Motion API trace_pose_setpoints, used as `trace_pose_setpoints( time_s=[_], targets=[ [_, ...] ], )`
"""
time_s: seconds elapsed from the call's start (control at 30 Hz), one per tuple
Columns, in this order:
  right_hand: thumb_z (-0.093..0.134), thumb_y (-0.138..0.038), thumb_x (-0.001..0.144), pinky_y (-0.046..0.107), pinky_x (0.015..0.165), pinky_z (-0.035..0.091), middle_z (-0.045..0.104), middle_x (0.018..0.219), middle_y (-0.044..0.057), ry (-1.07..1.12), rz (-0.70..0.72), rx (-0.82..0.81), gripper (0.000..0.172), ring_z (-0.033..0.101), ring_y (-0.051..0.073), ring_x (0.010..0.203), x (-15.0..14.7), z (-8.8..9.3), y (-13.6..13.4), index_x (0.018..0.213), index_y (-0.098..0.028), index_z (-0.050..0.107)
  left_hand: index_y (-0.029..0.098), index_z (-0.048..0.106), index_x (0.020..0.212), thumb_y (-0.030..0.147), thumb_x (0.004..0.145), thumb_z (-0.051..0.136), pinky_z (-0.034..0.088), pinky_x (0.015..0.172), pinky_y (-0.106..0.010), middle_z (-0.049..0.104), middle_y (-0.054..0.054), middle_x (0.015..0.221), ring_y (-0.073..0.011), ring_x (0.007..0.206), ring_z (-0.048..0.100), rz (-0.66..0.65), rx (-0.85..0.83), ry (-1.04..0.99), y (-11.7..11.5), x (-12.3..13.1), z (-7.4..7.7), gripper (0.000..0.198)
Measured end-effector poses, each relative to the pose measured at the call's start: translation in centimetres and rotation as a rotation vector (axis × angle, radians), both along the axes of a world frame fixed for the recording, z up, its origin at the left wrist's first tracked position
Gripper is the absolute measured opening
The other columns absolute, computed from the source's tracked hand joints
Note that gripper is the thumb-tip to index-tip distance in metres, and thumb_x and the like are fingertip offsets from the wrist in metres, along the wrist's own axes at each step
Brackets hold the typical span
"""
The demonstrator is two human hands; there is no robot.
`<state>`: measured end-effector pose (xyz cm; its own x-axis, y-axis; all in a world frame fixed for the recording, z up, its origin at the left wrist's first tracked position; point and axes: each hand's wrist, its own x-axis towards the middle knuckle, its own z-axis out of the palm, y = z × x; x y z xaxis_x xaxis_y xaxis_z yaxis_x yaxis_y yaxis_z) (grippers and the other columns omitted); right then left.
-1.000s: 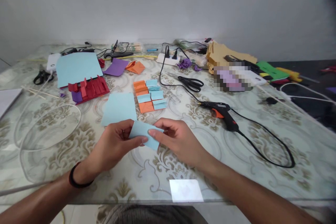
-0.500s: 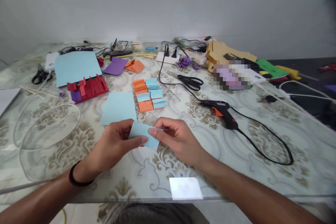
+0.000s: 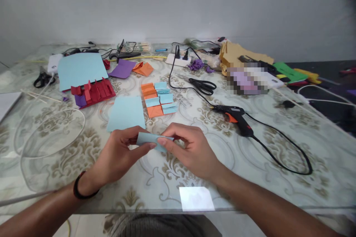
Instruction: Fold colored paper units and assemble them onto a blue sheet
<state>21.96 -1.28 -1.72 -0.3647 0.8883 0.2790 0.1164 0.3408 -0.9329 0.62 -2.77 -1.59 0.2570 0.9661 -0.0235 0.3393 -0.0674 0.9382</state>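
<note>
A small piece of light blue paper (image 3: 147, 138) is held up between my two hands above the near middle of the table. My left hand (image 3: 122, 153) pinches its left part, thumb in front. On the right part, my right hand (image 3: 190, 150) grips it the same way, its thumb near the left one. The fingers behind the paper are mostly hidden. Just beyond my left hand lies a larger light blue sheet (image 3: 126, 113). Past my hands sit several folded orange and light blue paper pieces (image 3: 155, 111), grouped in two columns.
To the right lies a black glue gun (image 3: 236, 116) with its looping cord. Black-handled scissors (image 3: 201, 86) lie behind it, near a white power strip (image 3: 178, 60). At left are folded red paper pieces (image 3: 96, 92), a stack of light blue sheets (image 3: 82, 68) and a looped white cable (image 3: 83, 126).
The light blue paper has tilted in my hands, so its face looks narrower. Both hands keep their pinch and have barely shifted.
</note>
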Motion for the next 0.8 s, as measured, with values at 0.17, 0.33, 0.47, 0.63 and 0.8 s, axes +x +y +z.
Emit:
trace_pose_setpoints(
  time_s=[0.17,0.33,0.47,0.63,0.8],
  targets=[
    [0.078,-0.018,0.091,0.023,0.061,0.05,0.072,0.078,0.001,-0.019,-0.063,0.265,0.007,0.065,0.012,0.068,0.2,-0.1,-0.1,0.085,-0.018,0.073,0.027,0.081,0.093,0.026,0.09,0.077,0.051,0.069,-0.023,0.081,0.004,0.084,-0.0136,0.073,0.071,0.028,0.191,0.056,-0.3,0.1,0.2,0.005],
    [0.079,-0.016,0.089,0.026,0.062,0.052,0.072,0.081,0.002,-0.013,-0.082,0.362,0.008,0.066,0.013,0.07,0.4,-0.3,-0.1,0.088,-0.02,0.072,0.027,0.081,0.096,0.025,0.091,0.076,0.056,0.077,-0.025,0.084,0.002,0.092,-0.0171,0.084,0.077,0.025,0.182,0.047,-0.2,0.1,0.5,0.008],
    [0.08,-0.019,0.09,0.027,0.063,0.053,0.073,0.082,0.002,-0.002,-0.093,0.327,0.008,0.066,0.015,0.071,0.4,-0.1,0.0,0.089,-0.022,0.073,0.027,0.082,0.097,0.034,0.091,0.077,0.056,0.075,-0.027,0.084,0.0,0.092,-0.0193,0.082,0.077,0.026,0.149,0.066,-0.2,0.1,0.9,0.01],
    [0.081,-0.025,0.09,0.026,0.063,0.053,0.073,0.078,0.0,0.074,-0.044,0.197,0.012,0.067,0.013,0.07,0.6,0.0,0.3,0.081,-0.022,0.073,0.023,0.082,0.093,0.04,0.097,0.069,0.052,0.064,-0.026,0.08,-0.003,0.082,-0.0176,0.072,0.07,-0.042,0.105,-0.018,-0.1,-0.1,1.1,0.022],
    [0.082,-0.032,0.09,0.025,0.064,0.053,0.072,0.076,0.001,0.089,0.119,0.156,0.019,0.068,0.012,0.068,0.6,0.0,0.2,0.076,-0.02,0.075,0.025,0.077,0.104,0.02,0.094,0.073,0.056,0.084,-0.031,0.08,-0.004,0.098,-0.0194,0.09,0.074,-0.227,0.218,-0.088,-0.1,-0.3,1.0,0.012]
  ],
)
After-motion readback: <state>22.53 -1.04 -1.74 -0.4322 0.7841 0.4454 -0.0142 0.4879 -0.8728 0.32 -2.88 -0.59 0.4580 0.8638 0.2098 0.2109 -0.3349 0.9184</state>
